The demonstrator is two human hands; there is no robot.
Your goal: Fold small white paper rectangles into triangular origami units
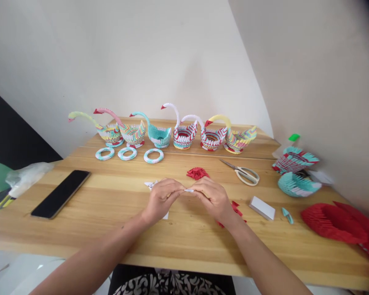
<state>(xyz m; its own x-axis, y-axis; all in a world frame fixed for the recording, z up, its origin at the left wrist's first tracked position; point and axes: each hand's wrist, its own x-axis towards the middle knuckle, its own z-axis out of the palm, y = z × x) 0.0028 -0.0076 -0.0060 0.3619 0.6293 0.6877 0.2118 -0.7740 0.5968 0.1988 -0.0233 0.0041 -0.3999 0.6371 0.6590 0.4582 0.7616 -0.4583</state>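
A small piece of white paper (189, 190) is pinched between both hands above the middle of the table. My left hand (165, 196) grips its left end, thumb below and fingers on top. At the right end, my right hand (211, 197) pinches it the same way. Most of the paper is hidden by the fingers. White paper pieces (149, 185) lie partly behind my left hand. A pile of red folded paper pieces (197, 173) sits just beyond my hands, and more red pieces (236, 208) are partly covered by my right forearm.
Several folded-paper swans (184, 137) stand along the back, with paper rings (153, 156) before them. Scissors (244, 174), a stack of white paper (262, 208) and a red paper model (335, 223) are on the right. A phone (61, 194) lies left on the wooden table (110, 233).
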